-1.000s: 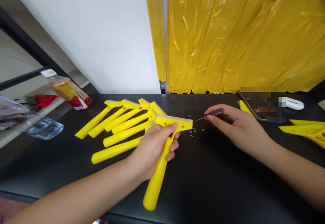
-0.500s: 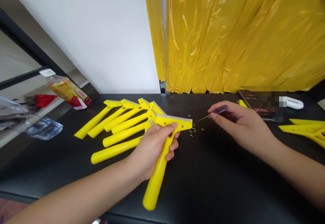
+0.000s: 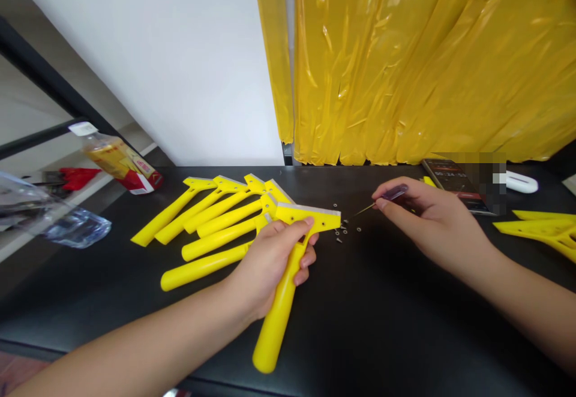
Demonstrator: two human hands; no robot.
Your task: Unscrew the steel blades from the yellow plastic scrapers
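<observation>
My left hand (image 3: 274, 253) is closed around a yellow scraper (image 3: 279, 319), its thumb pressed on the head near a metal strip along the top edge. Two small holes show in that head. Between thumb and fingers, my right hand (image 3: 418, 205) pinches a small screwdriver (image 3: 392, 193) with a dark purple, see-through handle and a thin shaft. Its tip points left toward loose small screws and nuts (image 3: 344, 229) on the black table (image 3: 382, 319). Several more yellow scrapers (image 3: 225, 220) lie fanned out left of the held one, partly overlapping behind my left hand.
Further yellow parts (image 3: 540, 229) lie at the right edge. Behind my right hand are a phone (image 3: 454, 181) and a white rounded object (image 3: 521, 182). A drink bottle (image 3: 119, 157) and a clear plastic bottle (image 3: 81, 226) are on the left. Yellow film (image 3: 405, 73) hangs behind.
My right hand and the screwdriver have shifted slightly right, away from the screws and nuts. The left hand and its scraper have stayed in place.
</observation>
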